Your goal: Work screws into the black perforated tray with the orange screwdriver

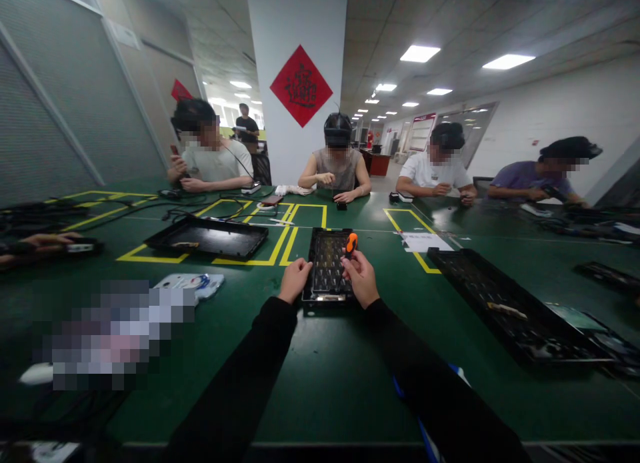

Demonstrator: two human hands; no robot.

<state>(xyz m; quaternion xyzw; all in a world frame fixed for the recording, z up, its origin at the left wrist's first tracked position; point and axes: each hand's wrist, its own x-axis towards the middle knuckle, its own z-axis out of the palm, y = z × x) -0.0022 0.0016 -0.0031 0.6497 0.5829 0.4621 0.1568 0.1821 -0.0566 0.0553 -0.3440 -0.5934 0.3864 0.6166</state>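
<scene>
A black plastic casing [327,256] with a grid of small raised parts inside lies on the table in front of me. My left hand [295,280] is closed on the casing's left edge. In my right hand [361,276] is a screwdriver [352,243] with an orange and black handle, held upright over the casing's right side. The tool's tip is hard to make out against the dark casing. A pale metallic strip [327,298] shows at the casing's near end.
Black open casings lie to the left [225,240] and right [505,303] on the green table [320,383]. White paper [426,242] lies beyond. A phone-like object [200,284] and cables are at left. Several people with headgear sit around the table; a co-worker's hand [47,242] shows far left.
</scene>
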